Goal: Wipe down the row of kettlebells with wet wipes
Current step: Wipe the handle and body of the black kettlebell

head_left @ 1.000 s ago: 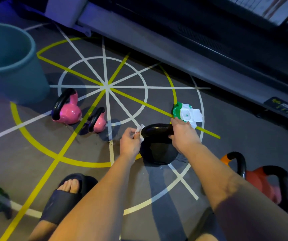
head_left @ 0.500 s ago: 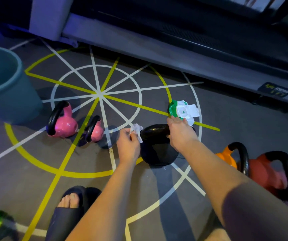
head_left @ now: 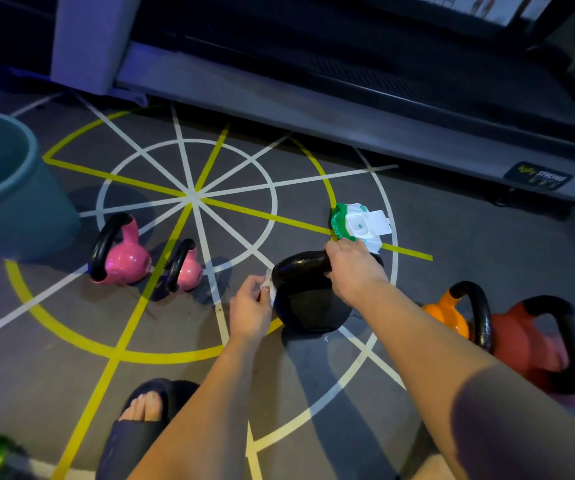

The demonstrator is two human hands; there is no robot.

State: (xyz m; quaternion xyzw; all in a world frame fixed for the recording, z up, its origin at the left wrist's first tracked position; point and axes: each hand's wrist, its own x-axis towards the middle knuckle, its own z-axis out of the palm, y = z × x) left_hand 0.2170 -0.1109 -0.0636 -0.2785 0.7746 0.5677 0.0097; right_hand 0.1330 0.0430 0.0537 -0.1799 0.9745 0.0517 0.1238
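The right hand [head_left: 352, 268] grips the black kettlebell [head_left: 310, 299] by its handle; the left hand [head_left: 249, 308] pinches a wet wipe [head_left: 269, 284] against its side.

so the black kettlebell [head_left: 310, 306] sits on the floor mid-row, glossy, with the right hand [head_left: 352, 268] gripping its handle. A small crumpled white wet wipe [head_left: 269, 287] is pinched in the left hand [head_left: 249, 310], right against the handle's left end. To the left stand the bigger pink kettlebell [head_left: 125, 261] and the smaller pink kettlebell [head_left: 189, 271], to the right the orange kettlebell [head_left: 447, 315] and the red kettlebell [head_left: 528, 341]. The green-and-white wipes pack [head_left: 359, 225], flap open, lies just behind the black one
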